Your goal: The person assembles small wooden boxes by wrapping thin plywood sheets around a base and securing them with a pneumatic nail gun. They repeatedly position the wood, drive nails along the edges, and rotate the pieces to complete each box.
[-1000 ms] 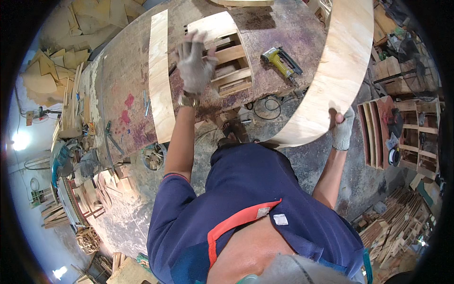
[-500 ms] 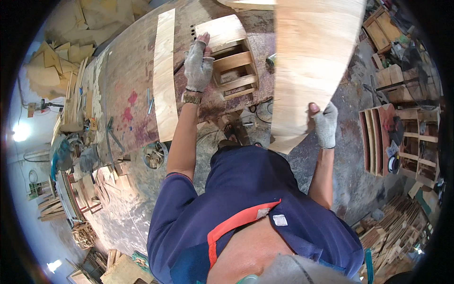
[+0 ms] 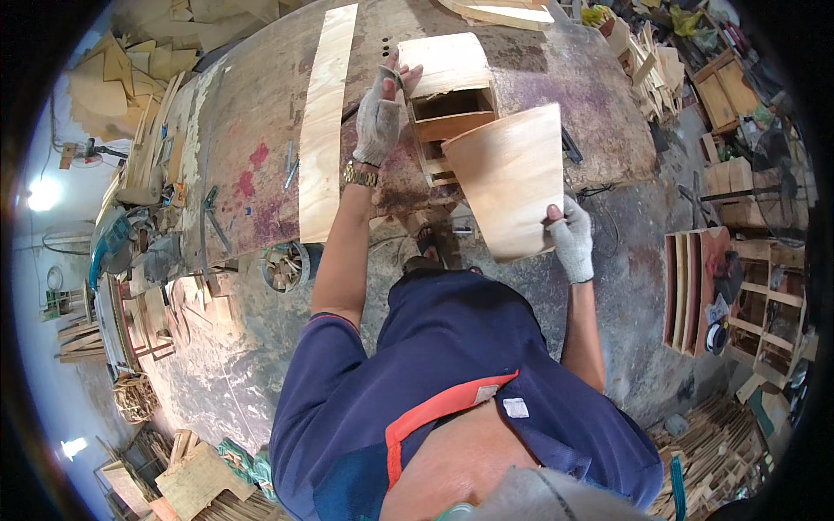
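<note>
My right hand [image 3: 572, 240], in a grey fingerless glove, grips the lower right edge of a thin plywood sheet [image 3: 512, 187], thumb on top. The sheet's far left corner overlaps a slatted wooden frame [image 3: 453, 127] and hides part of its right side. A pale, slightly curved wood panel [image 3: 445, 62] covers the frame's far end. My left hand [image 3: 380, 122], gloved too, is at the left side of that panel with fingers stretched and apart, holding nothing. Just left of it, a long plywood strip [image 3: 326, 130] lies on the worn worktable [image 3: 234, 113].
Pencil-like sticks [image 3: 291, 167] and a dark angled tool [image 3: 213, 217] lie on the table's left. A round bin of offcuts [image 3: 285, 266] stands by the near edge. Curved wooden pieces [image 3: 499, 12] lie at the far edge. Stacked boards [image 3: 691, 291] stand to the right.
My right hand has brought the plywood sheet down from its raised position, turning it, and its far corner now overlaps the frame. My left hand stays beside the panel.
</note>
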### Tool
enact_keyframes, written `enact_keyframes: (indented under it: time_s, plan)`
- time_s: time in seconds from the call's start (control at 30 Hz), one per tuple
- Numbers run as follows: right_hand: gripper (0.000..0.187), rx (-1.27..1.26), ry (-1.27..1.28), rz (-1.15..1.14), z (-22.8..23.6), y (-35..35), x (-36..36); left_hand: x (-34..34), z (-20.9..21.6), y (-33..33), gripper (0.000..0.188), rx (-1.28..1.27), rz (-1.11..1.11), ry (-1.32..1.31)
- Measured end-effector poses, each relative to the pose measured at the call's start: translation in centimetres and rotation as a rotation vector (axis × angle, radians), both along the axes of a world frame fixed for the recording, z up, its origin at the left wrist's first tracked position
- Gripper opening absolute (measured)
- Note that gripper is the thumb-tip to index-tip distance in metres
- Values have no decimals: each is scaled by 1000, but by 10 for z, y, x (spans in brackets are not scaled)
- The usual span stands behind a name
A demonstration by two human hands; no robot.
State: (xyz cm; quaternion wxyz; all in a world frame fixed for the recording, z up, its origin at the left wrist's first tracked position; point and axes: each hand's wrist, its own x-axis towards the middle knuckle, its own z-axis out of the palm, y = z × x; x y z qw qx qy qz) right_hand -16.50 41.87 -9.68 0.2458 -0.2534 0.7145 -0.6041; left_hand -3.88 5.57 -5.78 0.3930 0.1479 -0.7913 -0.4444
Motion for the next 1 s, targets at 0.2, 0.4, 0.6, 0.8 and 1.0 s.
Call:
enact_keyframes:
  time_s: [0.2,0.4,0.6,0.8,1.0]
  plan:
    - [35,118,56,-107,-16,-41,31,4,2,2,86,164,-44,-6]
    - [38,17,-158,-104,-19,-70,55,10,22,14,68,-218,25,-264]
    - [41,-37,-210,-147,-21,-89,59,11,30,20,58,-471,95,-348]
    - [40,-34,-237,-142,-24,-89,60,12,27,22,59,-599,145,-442]
    - [39,-43,-208,-145,-26,-92,60,8,23,22,58,-623,166,-419]
